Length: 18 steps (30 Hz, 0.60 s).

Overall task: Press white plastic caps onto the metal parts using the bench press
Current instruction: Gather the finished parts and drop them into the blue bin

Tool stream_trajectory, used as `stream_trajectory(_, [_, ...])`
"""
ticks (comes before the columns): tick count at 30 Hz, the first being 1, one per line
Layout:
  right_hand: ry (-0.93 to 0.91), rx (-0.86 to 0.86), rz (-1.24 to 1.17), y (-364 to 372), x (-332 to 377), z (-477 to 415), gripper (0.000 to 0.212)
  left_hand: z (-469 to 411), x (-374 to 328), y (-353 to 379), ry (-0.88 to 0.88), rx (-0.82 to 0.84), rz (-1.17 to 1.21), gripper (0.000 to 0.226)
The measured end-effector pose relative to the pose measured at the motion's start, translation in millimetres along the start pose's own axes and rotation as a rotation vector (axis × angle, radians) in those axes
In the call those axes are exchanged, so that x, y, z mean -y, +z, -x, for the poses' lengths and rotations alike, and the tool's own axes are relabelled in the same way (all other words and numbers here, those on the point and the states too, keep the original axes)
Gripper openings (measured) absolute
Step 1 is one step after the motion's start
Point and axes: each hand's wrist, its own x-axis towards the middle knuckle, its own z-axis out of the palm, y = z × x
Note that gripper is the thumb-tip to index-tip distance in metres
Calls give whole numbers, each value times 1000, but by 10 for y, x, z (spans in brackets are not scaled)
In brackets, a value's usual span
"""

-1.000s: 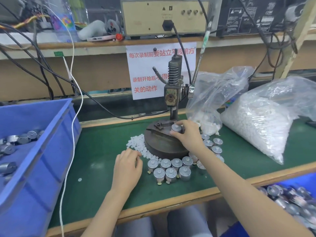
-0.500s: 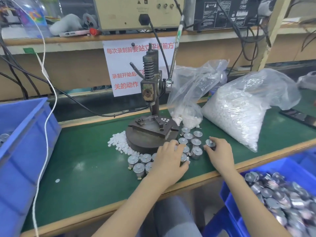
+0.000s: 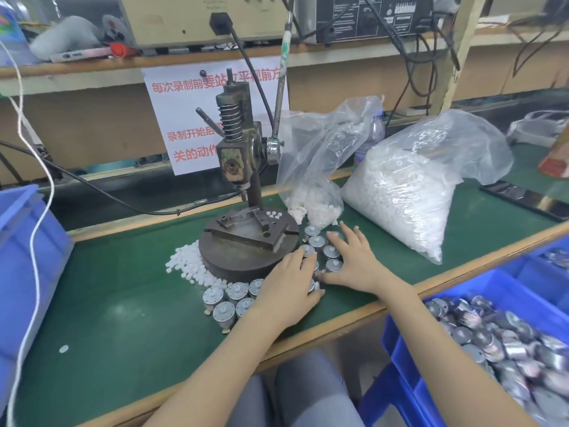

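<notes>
— On the green worktop (image 3: 123,303), what's there?
— Short shiny metal cylinders (image 3: 222,309) standing upright beside the round iron press base (image 3: 243,257).
— The hands?
— Left hand (image 3: 289,288) and right hand (image 3: 354,260) rest flat over them, fingers loose; any grasp, I cannot tell.

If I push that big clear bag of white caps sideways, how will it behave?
The big bag would probably slump and drag rather than slide as one block: its film is thin and crinkled, and the caps inside are loose. Its slack, gathered top looks floppy and likely gives no firm hold. Packed this full, it probably feels weighty for plastic.
</notes>
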Motion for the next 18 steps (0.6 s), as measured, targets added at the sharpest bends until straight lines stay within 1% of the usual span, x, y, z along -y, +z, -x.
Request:
stream_trajectory(2, [-34,5,84,-44,-11,-54,93,-13,23,18,-3,18,8,67])
stream_trajectory(5, [-38,54,92,-95,43,-121,83,-44,35,33,-5,25,13,64])
stream_trajectory(6, [-33,37,112,-88,66,-122,78,-51,35,36,-1,25,8,63])
stream_trajectory(7, [-36,-15,160,-59,88,-107,72,-55,35,44,2,22,4,61])
stream_trajectory(10, [-36,-262,280,92,120,-25,49,-55,39,70,-3,-8,4,57])
stream_trajectory(11, [-16,-315,282,129,130,-6,42,-53,38,76,-4,-23,7,56])
stream_trajectory(13, [24,-367,274,145,157,1,33,-52,34,73,-5,-57,21,54])
stream_trajectory(15, [50,-367,276,116,192,-12,30,-53,32,67,-4,-76,29,52])
stream_trajectory(18, [54,-309,297,98,222,-28,31,-40,30,69,-17,-78,35,51])
